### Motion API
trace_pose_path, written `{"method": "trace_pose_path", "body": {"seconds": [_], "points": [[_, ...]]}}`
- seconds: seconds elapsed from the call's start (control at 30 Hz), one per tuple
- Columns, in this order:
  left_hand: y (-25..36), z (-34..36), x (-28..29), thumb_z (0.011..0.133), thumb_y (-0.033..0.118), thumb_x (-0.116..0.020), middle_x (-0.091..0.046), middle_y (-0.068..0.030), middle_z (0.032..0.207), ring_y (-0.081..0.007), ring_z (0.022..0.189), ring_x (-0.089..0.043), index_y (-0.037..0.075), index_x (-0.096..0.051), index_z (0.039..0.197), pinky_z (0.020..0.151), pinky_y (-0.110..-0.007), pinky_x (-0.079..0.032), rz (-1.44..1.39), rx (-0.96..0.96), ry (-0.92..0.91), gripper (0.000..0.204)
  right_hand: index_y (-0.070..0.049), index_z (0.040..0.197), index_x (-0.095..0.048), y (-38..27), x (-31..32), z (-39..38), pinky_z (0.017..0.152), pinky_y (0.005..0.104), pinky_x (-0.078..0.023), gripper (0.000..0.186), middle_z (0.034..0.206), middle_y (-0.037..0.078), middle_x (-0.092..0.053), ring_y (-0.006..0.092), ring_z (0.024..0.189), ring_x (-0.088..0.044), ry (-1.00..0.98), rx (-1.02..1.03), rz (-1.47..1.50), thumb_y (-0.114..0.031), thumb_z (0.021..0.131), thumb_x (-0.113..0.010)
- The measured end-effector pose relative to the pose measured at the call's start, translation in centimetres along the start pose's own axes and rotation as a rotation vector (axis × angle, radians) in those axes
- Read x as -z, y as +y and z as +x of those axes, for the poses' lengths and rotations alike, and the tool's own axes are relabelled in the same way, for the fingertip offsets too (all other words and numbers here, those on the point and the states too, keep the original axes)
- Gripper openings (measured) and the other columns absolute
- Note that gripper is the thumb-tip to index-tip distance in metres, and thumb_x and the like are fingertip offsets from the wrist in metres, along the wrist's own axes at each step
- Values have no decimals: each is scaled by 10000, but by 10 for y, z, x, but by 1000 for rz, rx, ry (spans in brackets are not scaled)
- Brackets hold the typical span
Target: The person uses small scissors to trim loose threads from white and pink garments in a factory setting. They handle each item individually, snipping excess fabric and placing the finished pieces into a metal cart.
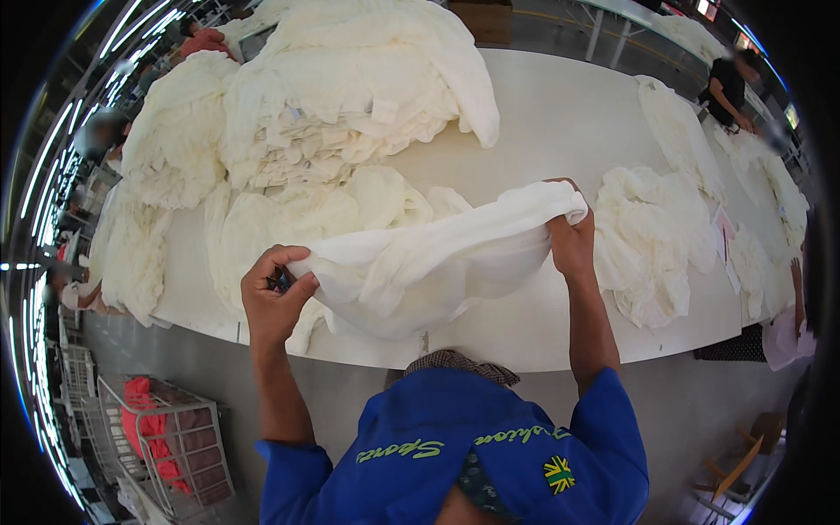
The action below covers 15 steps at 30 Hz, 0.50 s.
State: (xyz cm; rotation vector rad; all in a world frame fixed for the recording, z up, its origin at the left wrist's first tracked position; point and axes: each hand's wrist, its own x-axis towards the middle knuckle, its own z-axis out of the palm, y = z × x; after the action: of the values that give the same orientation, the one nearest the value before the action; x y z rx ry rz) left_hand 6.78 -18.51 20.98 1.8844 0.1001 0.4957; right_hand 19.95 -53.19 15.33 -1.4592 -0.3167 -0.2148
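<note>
I hold a cream-white cloth piece (429,254) stretched between both hands above the near edge of a long white table (560,131). My left hand (273,297) pinches its left end, with a small dark object pressed between fingers and cloth. My right hand (570,236) grips the cloth's right end, held a little higher. The middle of the cloth sags down onto the table.
A tall heap of cream cloth (350,96) fills the table's far left. Smaller piles (652,245) lie to the right. Other people stand at the far right (731,87) and far left (101,140). A wire cart with red cloth (162,437) stands at lower left.
</note>
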Motion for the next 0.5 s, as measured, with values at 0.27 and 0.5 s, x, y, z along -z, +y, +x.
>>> {"method": "trace_pose_path", "body": {"seconds": [0.27,0.5], "points": [[23,-5,63,865,31,-640,-546,31,777,-46,657,-453,0,-633,932,595,-187,-365,289,-163,203,74,-39,1053,-598,-38,-49,19,822,255,-440,243,953,19,-623,98,905,-559,-355,99,-73,11,820,-549],[53,36,115,924,133,-591,-570,26,717,-32,582,-466,2,-624,956,510,-178,-348,134,-110,377,138,-28,1011,-616,-67,-92,46,758,231,-435,186,885,6,-614,84,810,-532,-544,121,-214,-39,829,-582]]}}
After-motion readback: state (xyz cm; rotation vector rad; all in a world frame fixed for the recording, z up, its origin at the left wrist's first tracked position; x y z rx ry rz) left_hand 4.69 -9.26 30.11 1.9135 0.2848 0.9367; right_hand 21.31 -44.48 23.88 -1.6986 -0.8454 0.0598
